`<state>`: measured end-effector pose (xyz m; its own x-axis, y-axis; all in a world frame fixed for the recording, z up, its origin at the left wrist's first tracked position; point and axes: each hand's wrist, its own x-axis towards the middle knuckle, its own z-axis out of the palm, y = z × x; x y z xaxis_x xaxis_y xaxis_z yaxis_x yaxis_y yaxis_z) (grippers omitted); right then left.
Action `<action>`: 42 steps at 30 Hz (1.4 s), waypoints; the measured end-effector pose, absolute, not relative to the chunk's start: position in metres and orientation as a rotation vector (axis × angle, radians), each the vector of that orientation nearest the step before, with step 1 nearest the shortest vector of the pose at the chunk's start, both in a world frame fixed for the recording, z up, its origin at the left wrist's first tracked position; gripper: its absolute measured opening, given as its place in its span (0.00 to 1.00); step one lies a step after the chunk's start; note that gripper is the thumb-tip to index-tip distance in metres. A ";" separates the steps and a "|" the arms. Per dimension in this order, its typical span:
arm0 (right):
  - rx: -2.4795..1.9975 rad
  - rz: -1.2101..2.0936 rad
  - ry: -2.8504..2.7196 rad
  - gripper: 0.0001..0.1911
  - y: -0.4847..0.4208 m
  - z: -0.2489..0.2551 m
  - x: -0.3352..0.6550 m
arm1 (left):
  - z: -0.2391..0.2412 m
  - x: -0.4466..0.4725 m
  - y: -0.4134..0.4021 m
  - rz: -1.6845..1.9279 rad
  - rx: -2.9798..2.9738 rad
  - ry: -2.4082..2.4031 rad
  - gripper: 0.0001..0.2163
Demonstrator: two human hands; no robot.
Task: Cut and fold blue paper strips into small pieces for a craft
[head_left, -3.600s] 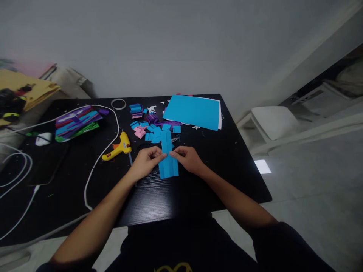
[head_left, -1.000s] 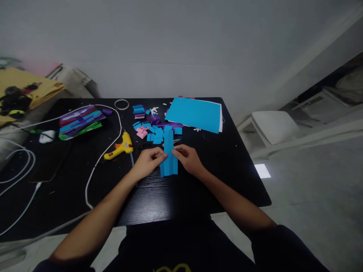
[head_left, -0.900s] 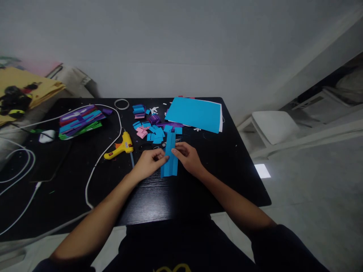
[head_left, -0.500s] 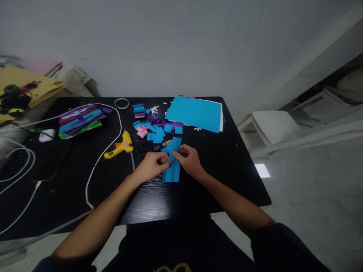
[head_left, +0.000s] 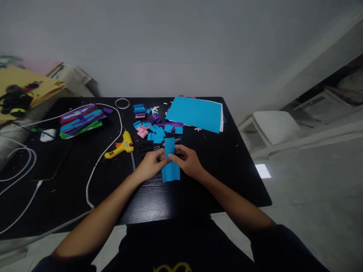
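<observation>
Between my hands is a strip of blue paper (head_left: 171, 172) with lengthwise creases, held upright over the near half of the black table. My left hand (head_left: 154, 162) grips its left edge, thumb on the front face. From the other side my right hand (head_left: 187, 160) pinches it, thumb also in front and fingers partly behind. Just beyond the strip lie small cut blue paper pieces (head_left: 157, 133) and pink pieces (head_left: 142, 131). Dark-handled scissors or pliers (head_left: 147, 146) rest close to my left hand, partly hidden.
A yellow glue gun (head_left: 121, 146) lies left of my hands, beside a looping white cable (head_left: 98, 162). Behind are a large blue sheet (head_left: 195, 113), a roll of tape (head_left: 122, 103) and a bundle of coloured paper (head_left: 82, 121). A white stool (head_left: 275, 126) stands right of the table.
The blue strip has turned from a slant to nearly upright, its top shifting left. My right thumb has moved slightly left across it, and my left fingers have slid behind its edge.
</observation>
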<state>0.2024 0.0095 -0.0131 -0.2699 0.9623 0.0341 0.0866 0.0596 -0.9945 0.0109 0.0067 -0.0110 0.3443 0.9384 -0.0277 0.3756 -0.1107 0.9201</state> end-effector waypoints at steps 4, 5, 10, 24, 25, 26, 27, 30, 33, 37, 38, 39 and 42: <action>-1.117 1.405 -1.415 0.16 0.016 -0.022 0.206 | -0.013 0.008 0.010 0.873 1.581 1.252 0.14; -1.120 1.427 -1.403 0.15 0.018 -0.025 0.206 | -0.014 0.007 0.010 0.901 1.567 1.264 0.14; -1.114 1.471 -1.372 0.11 0.020 -0.031 0.207 | -0.015 0.007 0.012 0.934 1.516 1.241 0.13; -1.145 1.439 -1.337 0.09 0.020 -0.026 0.205 | -0.014 0.012 0.008 1.124 1.400 1.225 0.23; -1.152 1.447 -1.323 0.09 0.020 -0.027 0.205 | -0.014 0.012 0.007 1.135 1.444 1.257 0.23; -1.160 1.453 -1.311 0.09 0.020 -0.028 0.204 | -0.014 0.011 0.007 1.136 1.497 1.289 0.23; -1.168 1.459 -1.300 0.09 0.020 -0.029 0.204 | -0.013 0.011 0.006 1.133 1.548 1.320 0.22; -1.186 1.472 -1.265 0.10 0.020 -0.031 0.203 | -0.011 0.010 0.004 1.153 1.635 1.387 0.21; -1.193 1.493 -1.233 0.10 0.019 -0.031 0.202 | -0.010 0.010 0.003 1.144 1.753 1.424 0.17; -1.178 1.503 -1.221 0.11 0.019 -0.030 0.201 | -0.008 0.009 0.003 1.072 1.928 1.382 0.07; -1.173 1.498 -1.226 0.12 0.019 -0.030 0.201 | -0.008 0.009 0.003 1.061 1.948 1.362 0.06; -1.169 1.491 -1.231 0.13 0.019 -0.030 0.201 | -0.007 0.009 0.003 1.050 1.962 1.348 0.06; -1.154 1.477 -1.233 0.15 0.019 -0.029 0.200 | -0.005 0.010 0.002 1.021 1.981 1.330 0.07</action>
